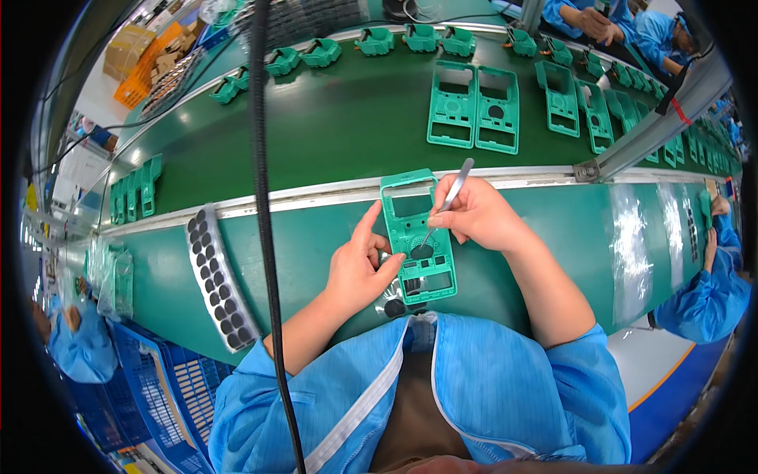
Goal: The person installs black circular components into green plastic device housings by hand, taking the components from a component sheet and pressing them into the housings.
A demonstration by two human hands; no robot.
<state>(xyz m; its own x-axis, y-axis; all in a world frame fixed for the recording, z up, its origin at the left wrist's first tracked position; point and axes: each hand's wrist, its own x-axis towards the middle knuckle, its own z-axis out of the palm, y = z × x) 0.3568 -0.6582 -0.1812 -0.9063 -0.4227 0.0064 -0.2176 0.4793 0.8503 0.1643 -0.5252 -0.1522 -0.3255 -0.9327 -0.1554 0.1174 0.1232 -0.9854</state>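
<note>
In front of my chest a green plastic housing (407, 227) with rectangular windows lies tilted on the bench. My left hand (353, 268) steadies its left edge, thumb on the face and index finger stretched along the side. Metal tweezers (458, 183) are pinched in my right hand (475, 215). Their tips point down at a black round pad (422, 251) on the housing's perforated round patch. Whether the tips touch the pad I cannot tell. Partly hidden beneath the housing is a clear sheet with black round pads (394, 307).
A strip of black round pads (217, 284) lies at left. Beyond the metal rail (332, 197), the green belt (332, 126) carries paired housings (497, 130) and smaller green parts (375, 41). A black cable (260, 158) hangs across the view. Clear bags (632, 253) and a co-worker (707, 276) are at right.
</note>
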